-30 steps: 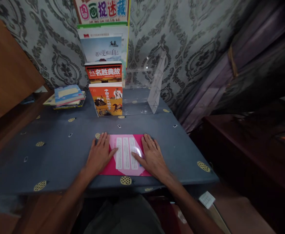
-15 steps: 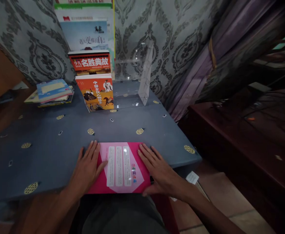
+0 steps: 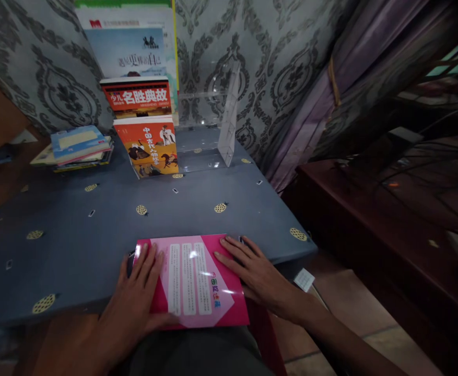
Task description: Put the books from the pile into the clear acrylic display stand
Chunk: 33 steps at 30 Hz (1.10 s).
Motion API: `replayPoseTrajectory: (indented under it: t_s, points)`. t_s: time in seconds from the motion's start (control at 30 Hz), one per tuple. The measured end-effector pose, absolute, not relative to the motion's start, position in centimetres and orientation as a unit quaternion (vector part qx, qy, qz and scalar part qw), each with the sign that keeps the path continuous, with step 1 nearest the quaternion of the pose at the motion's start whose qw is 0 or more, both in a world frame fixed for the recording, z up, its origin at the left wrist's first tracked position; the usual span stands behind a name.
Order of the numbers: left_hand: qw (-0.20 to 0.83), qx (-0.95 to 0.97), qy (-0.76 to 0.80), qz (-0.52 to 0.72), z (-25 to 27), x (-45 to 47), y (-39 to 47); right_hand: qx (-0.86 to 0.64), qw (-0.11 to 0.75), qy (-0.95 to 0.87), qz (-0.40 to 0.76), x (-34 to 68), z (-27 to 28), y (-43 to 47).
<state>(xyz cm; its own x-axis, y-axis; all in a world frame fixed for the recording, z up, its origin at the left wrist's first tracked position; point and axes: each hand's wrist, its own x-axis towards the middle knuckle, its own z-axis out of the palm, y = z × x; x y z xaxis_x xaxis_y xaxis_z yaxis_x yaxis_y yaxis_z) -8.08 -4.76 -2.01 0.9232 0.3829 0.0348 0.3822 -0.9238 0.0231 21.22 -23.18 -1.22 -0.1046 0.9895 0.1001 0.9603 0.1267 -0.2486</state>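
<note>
A pink book (image 3: 197, 317) with white text panels lies at the table's front edge, its near side reaching past the edge towards my lap. My left hand (image 3: 137, 290) rests on the book's left part, fingers stretched out on the cover and the thumb along its near side. At the right side, my right hand (image 3: 258, 274) has its fingers on top of the cover, while the thumb is hidden at or beneath the book's edge.
On the patterned blue table (image 3: 189, 203), a clear acrylic stand (image 3: 229, 120) holds upright books, with an orange book (image 3: 148, 149) in front. Several stacked books (image 3: 80, 146) lie at the back left. A dark red cabinet (image 3: 350, 209) with cables stands to the right.
The pink book has come slightly towards me. My left hand has slid further onto its cover, and my right thumb has gone from sight at the book's edge. The view has shifted a little.
</note>
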Motion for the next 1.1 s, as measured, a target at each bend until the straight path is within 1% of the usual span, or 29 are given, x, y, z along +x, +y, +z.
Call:
replayPoseTrajectory:
  t_s: [0.13, 0.27, 0.37, 0.47, 0.6, 0.67, 0.73, 0.77, 0.83, 0.9, 0.97, 1.03, 1.1]
  points:
    - [0.046, 0.989, 0.141, -0.022, -1.0, -8.7, -6.5, -0.645, 0.160, -0.745, 0.052, 21.9, -1.1, -22.9]
    - [0.081, 0.989, 0.116, -0.048, 1.6, -9.4, -5.9, -0.623, 0.201, -0.753, 0.064, 22.7, -1.2, -22.0]
    - [0.129, 0.987, 0.097, -0.029, 4.0, -10.4, -4.0, -0.611, 0.250, -0.745, 0.096, 23.1, -0.8, -21.2]
    - [0.200, 0.973, 0.116, 0.017, 6.3, -11.5, -1.3, -0.618, 0.282, -0.722, 0.135, 23.4, -0.1, -20.2]
    - [0.335, 0.912, 0.223, 0.085, 8.3, -10.8, 1.7, -0.645, 0.321, -0.663, 0.205, 23.6, 0.9, -18.9]
    - [0.394, 0.855, 0.309, 0.132, 8.3, -8.9, 2.6, -0.667, 0.345, -0.618, 0.233, 23.6, 1.2, -18.3]
    - [0.438, 0.786, 0.383, 0.208, 7.5, -6.4, 3.3, -0.686, 0.375, -0.573, 0.247, 23.7, 1.3, -17.6]
    - [0.458, 0.752, 0.401, 0.254, 7.0, -5.1, 3.7, -0.688, 0.396, -0.555, 0.249, 23.7, 1.3, -17.2]
    - [0.513, 0.711, 0.385, 0.290, 5.7, -2.7, 4.5, -0.680, 0.443, -0.526, 0.255, 23.9, 1.1, -16.2]
    - [0.552, 0.695, 0.356, 0.292, 4.4, -0.9, 5.4, -0.669, 0.478, -0.501, 0.270, 24.2, 0.8, -15.1]
    - [0.566, 0.692, 0.348, 0.282, 3.4, 0.0, 6.1, -0.674, 0.487, -0.481, 0.278, 24.6, 0.6, -14.1]
    - [0.559, 0.699, 0.359, 0.265, 2.6, 0.3, 6.7, -0.698, 0.469, -0.469, 0.271, 25.0, 0.5, -13.4]
    - [0.529, 0.720, 0.379, 0.241, 2.0, 0.1, 7.0, -0.729, 0.435, -0.463, 0.254, 25.5, 0.6, -12.9]
